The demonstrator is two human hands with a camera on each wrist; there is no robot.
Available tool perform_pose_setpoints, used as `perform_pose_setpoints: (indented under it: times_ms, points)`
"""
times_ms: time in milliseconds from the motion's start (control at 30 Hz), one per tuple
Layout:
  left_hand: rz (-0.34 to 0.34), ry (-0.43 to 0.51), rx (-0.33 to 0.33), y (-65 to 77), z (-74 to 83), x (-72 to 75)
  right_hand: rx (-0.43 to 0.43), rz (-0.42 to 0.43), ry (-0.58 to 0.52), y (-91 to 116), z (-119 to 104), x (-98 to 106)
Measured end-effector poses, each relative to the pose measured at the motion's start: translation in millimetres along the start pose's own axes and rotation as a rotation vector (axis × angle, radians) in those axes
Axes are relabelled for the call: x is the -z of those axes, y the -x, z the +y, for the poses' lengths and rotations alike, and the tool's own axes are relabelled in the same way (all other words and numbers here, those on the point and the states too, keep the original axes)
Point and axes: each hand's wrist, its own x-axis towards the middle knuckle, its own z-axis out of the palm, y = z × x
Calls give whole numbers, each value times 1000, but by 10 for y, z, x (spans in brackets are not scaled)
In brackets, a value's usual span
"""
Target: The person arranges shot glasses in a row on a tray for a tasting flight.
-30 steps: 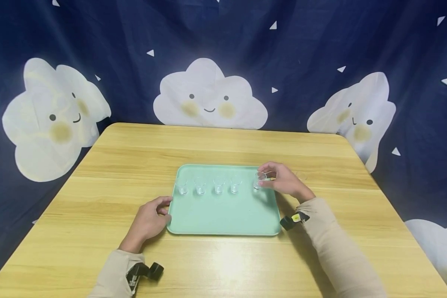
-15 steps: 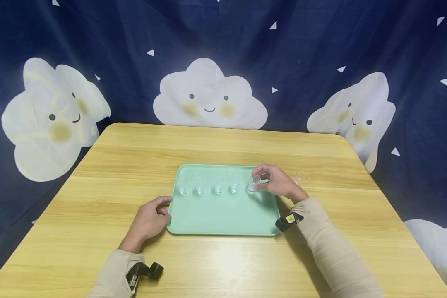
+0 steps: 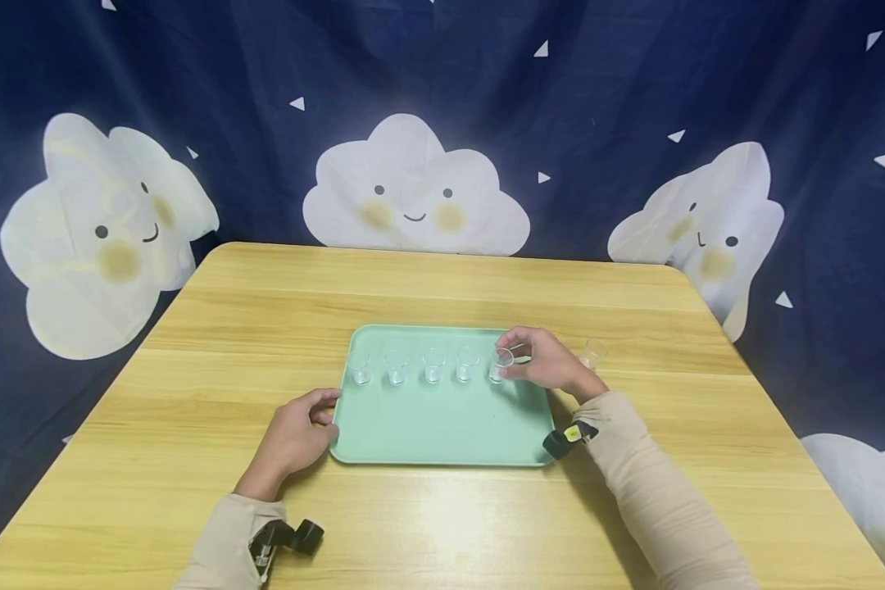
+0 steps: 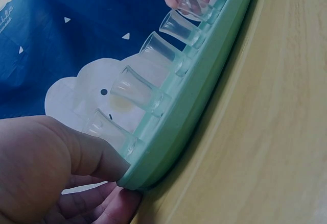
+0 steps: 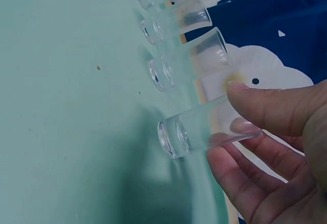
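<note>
A mint-green tray (image 3: 442,426) lies on the table, with several small clear shot glasses (image 3: 433,366) upright in a row along its far half. My right hand (image 3: 549,360) grips the rightmost shot glass (image 5: 196,128) near its rim, thumb on one side and fingertips on the other. That glass stands upright with its base at the tray surface. My left hand (image 3: 295,430) holds the tray's left edge; in the left wrist view its thumb (image 4: 97,155) lies along the rim, with fingers curled below. The leftmost glass (image 4: 115,134) is just beyond this thumb.
Another clear glass (image 3: 593,352) is on the wooden table (image 3: 442,524) to the right of the tray, partly behind my right wrist. A dark blue curtain (image 3: 442,74) with white clouds hangs behind the table.
My right hand has shifted the rightmost glass slightly left and settled it in line with the row. More of the glass on the table now shows. The left hand is still.
</note>
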Motion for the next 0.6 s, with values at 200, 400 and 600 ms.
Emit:
perform_pose_setpoints:
  times_ms: [200,400,600]
  points:
    - [-4,2,4,2,-2,1,2,7,-4,-4,5,0]
    - [-4,-4,6,0,-4,1,-9,-5,3,3,-13,9]
    - [-5,-3,5,1,-6,0,-4,-14,-4,42,-23,86]
